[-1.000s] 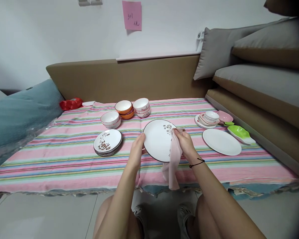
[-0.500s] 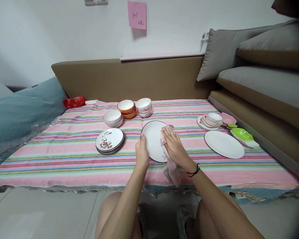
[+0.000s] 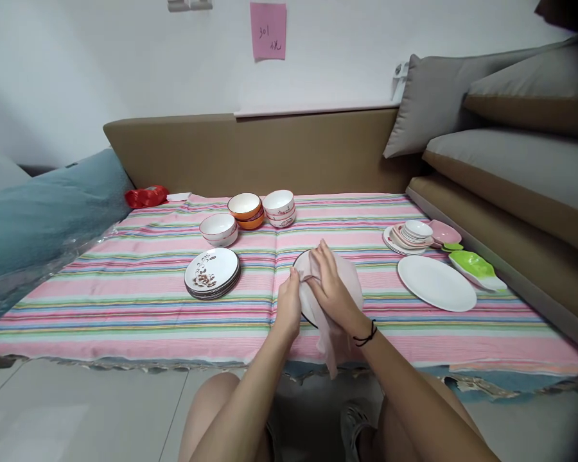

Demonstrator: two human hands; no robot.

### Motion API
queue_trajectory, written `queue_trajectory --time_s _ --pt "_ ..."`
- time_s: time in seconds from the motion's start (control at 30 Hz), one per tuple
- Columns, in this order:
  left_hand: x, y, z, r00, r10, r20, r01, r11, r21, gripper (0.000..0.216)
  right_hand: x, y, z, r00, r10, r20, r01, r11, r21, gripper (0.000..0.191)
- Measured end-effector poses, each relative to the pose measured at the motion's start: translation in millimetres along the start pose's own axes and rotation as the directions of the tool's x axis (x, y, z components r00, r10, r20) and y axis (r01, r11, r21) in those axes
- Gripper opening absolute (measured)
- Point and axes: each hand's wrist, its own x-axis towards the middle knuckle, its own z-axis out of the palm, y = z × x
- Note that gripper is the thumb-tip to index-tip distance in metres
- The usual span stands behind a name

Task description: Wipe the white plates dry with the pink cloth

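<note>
My left hand [image 3: 289,308] grips the left edge of a white plate with a dark rim [image 3: 307,308], held over the striped cloth [image 3: 125,301]. My right hand [image 3: 330,285] lies across the plate's face, pressing a pale pink cloth [image 3: 349,282] against it. The pink cloth covers most of the plate and hangs down below my wrist. Only the plate's left and lower rim shows.
A stack of flowered plates [image 3: 210,273] sits to the left. Bowls [image 3: 218,228], orange bowls [image 3: 243,209] and white bowls [image 3: 279,206] stand behind. At right lie a white oval platter [image 3: 436,283], a green dish [image 3: 476,267], small saucers [image 3: 409,235] and a pink dish [image 3: 444,232]. Sofa cushions [image 3: 510,154] rise at right.
My right hand has swept the pink cloth from the plate's right edge across its face. The plate has turned and dropped lower, with the cloth now draped over most of it.
</note>
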Motion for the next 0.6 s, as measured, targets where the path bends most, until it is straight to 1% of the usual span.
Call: queue_trajectory --time_s 0.07,0.1,0.13,0.17,0.2,0.27,0.3,0.37,0.43,0.5,0.57,0.6 --pt "-2.5 -1.5 2.3 1.0 -0.026 0.014 0.026 0.999 -0.023 0.056 1.5 1.8 -2.8 0.981 0.07 -0.184 -0.067 0.998 0.018 0.044" --pt "-3.3 -2.0 3.3 0.999 -0.027 0.019 0.027 0.999 -0.033 0.056 2.0 1.6 -4.2 0.965 0.091 -0.245 -0.09 0.996 0.015 0.036" --pt "-3.7 -2.4 4.1 1.0 -0.02 0.02 0.021 0.999 -0.04 0.056 2.3 0.5 -5.8 0.959 0.096 -0.268 -0.101 0.995 -0.005 0.026" --pt "-3.9 -2.6 4.5 1.0 -0.011 0.018 0.012 0.999 -0.043 0.056 2.5 -1.4 -7.6 0.964 0.088 -0.25 -0.102 0.994 -0.043 0.017" --pt "-3.6 -2.5 4.6 1.0 -0.006 0.012 0.007 0.999 -0.046 0.056 2.5 -4.0 -9.4 0.977 0.072 -0.202 -0.092 0.992 -0.091 0.013" --pt "-1.9 -1.5 3.2 1.0 -0.019 -0.021 0.018 0.998 -0.06 0.055 1.7 -10.3 -12.8 0.995 0.044 -0.085 -0.058 0.984 -0.17 0.018" --pt "-0.4 -0.7 1.8 0.998 -0.035 -0.047 0.031 0.997 -0.077 0.056 0.9 -13.3 -14.0 0.999 0.031 -0.03 -0.036 0.982 -0.184 0.02" --pt "3.5 1.4 -2.1 0.991 -0.077 -0.113 0.062 0.989 -0.133 0.057 -1.9 -17.3 -14.6 0.997 -0.015 0.08 0.028 0.987 -0.159 0.024" --pt "7.5 2.8 -6.6 0.979 -0.101 -0.179 0.068 0.981 -0.18 0.057 -5.7 -17.7 -11.8 0.971 -0.09 0.221 0.115 0.988 -0.101 0.035" --pt "10.2 2.6 -10.2 0.975 -0.079 -0.207 0.04 0.982 -0.186 0.056 -9.5 -14.8 -5.9 0.926 -0.142 0.349 0.17 0.984 -0.052 0.043" --pt "10.3 0.3 -12.0 0.986 -0.031 -0.167 0.005 0.988 -0.152 0.055 -11.7 -9.6 1.5 0.896 -0.135 0.423 0.167 0.985 -0.039 0.047" --pt "9.4 -1.4 -12.1 0.991 -0.017 -0.135 0.0 0.992 -0.123 0.055 -12.0 -6.5 4.9 0.896 -0.107 0.432 0.14 0.989 -0.047 0.05"
